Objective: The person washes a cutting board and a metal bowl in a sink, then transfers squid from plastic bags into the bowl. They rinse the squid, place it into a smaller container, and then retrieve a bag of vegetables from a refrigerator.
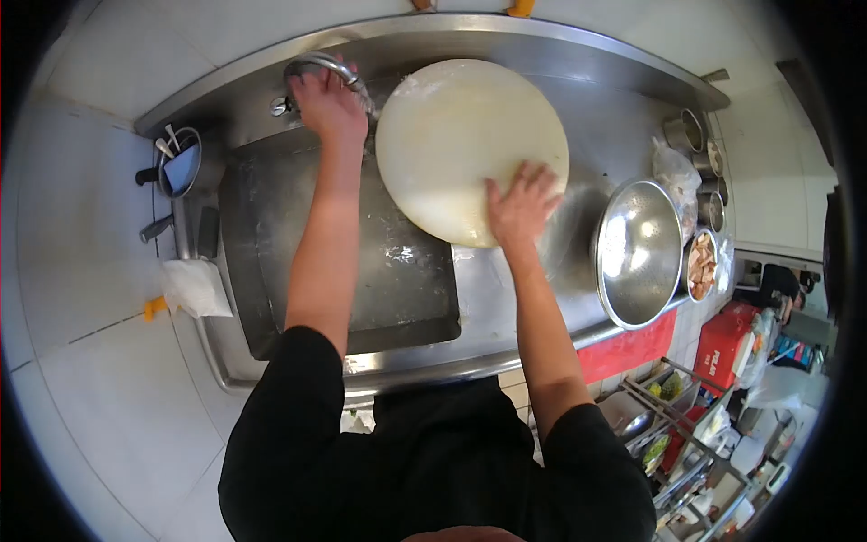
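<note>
A large round pale cutting board (461, 135) lies partly over the sink basin (271, 244) and partly on the steel counter beside it. My right hand (524, 200) rests flat on the board's lower right part, fingers spread. At the back of the sink, my left hand (332, 107) is at the curved metal faucet (316, 60), with its fingers wrapped round the spout. A clear stream or wet glint shows just right of that hand. Beneath the board's left edge, the basin floor looks wet.
A steel bowl (639, 257) sits on the counter at right, near a plastic bag (675, 176) and a container of brownish pieces (702, 265). Several metal pots line the right end. Left of the basin are a utensil holder (181, 163) and a white bag (196, 287).
</note>
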Tool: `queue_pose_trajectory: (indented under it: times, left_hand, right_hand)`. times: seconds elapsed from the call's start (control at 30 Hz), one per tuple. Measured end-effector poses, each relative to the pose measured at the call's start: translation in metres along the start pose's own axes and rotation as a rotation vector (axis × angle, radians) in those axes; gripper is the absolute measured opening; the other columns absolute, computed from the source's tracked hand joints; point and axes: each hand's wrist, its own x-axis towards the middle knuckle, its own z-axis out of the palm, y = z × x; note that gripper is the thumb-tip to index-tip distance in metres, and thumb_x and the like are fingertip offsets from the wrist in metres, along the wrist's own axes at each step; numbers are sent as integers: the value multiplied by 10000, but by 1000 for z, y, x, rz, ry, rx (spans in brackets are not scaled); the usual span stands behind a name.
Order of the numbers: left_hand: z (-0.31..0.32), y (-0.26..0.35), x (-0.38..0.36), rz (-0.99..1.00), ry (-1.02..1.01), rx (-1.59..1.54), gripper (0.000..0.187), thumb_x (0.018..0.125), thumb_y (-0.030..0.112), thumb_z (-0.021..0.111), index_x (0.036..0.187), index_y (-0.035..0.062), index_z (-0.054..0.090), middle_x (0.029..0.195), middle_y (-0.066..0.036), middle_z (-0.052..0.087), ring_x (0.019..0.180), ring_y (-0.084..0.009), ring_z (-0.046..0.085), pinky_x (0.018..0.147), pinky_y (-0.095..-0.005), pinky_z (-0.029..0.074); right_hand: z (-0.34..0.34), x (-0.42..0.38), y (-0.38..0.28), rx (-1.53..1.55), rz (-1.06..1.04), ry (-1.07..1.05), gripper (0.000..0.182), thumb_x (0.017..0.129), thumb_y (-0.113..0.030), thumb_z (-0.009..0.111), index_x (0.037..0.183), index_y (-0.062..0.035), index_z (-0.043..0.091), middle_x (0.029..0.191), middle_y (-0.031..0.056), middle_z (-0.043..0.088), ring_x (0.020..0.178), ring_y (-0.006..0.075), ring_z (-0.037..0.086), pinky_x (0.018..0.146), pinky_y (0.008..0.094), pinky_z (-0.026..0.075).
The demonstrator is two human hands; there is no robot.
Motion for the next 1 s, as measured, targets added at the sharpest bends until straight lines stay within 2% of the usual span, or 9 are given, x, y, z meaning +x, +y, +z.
queue_pose_trajectory:
  times: [0.1,0.2,0.4,0.47,0.53,0.67,0.83,0.9,1.0]
  left_hand:
    - [-80,-26,-35,-23,-446,1147,446,1011,260,421,1415,79,369,1333,-139,477,1159,-270,533,1038,-395,385]
    - [-129,-44,-30,-109,-500,1128,492,1017,281,401,1422,7,348,1352,-192,490,1210,-283,510,1023,-365,383]
    - [-122,-49,-26,317,-527,1568,489,1022,266,367,1411,-31,364,1424,-234,421,1298,-327,444,1047,-356,355]
    - [-130,-56,-20,290,-509,1569,489,1015,275,381,1411,-12,378,1404,-232,446,1273,-327,472,1021,-363,380]
    - [-122,-48,-27,188,-417,1561,490,1009,291,391,1415,16,391,1362,-227,492,1241,-330,504,1002,-372,398]
    - [-113,-51,-34,163,-330,1412,468,998,288,401,1399,47,425,1263,-227,575,1164,-340,562,975,-382,421]
    - [-103,-44,-39,157,-369,1456,452,994,259,396,1342,-23,460,1244,-253,575,1172,-358,548,977,-389,417]
    - [-108,-43,-40,76,-424,1269,443,996,263,386,1295,-47,491,1229,-265,576,1167,-371,542,984,-395,410]
    - [-121,-46,-22,176,-424,1448,431,998,267,368,1232,-55,535,1204,-272,583,1149,-386,543,969,-413,417]
  right_hand:
    - [6,3,-38,248,-353,-53,597,938,-410,448,1402,-38,398,1467,225,338,1394,382,244,1141,546,147]
    - [70,31,-95,821,-793,197,462,927,-237,438,1372,-119,474,1488,166,341,1397,370,255,1137,540,169]
    - [47,123,-150,430,-897,137,497,933,-386,421,1395,-208,448,1505,107,336,1408,336,249,1152,532,128]
    - [27,150,-112,482,-631,65,532,895,-417,481,1329,-111,514,1463,131,397,1391,318,289,1150,512,154]
    - [81,180,-62,364,-499,496,627,888,-517,498,1344,-86,489,1421,125,448,1351,307,342,1129,512,184]
    - [39,140,-11,134,-264,334,718,906,-530,457,1423,-38,378,1468,212,343,1375,419,254,1125,566,157]
    - [52,97,-115,410,-471,337,705,913,-507,446,1400,0,403,1461,219,351,1378,405,252,1126,554,155]
    - [11,90,-162,177,-696,-72,611,896,-480,474,1364,-88,485,1457,145,394,1387,353,265,1145,506,154]
    - [42,116,-162,388,-912,159,649,878,-517,493,1392,-123,454,1473,119,382,1394,335,268,1156,507,133]
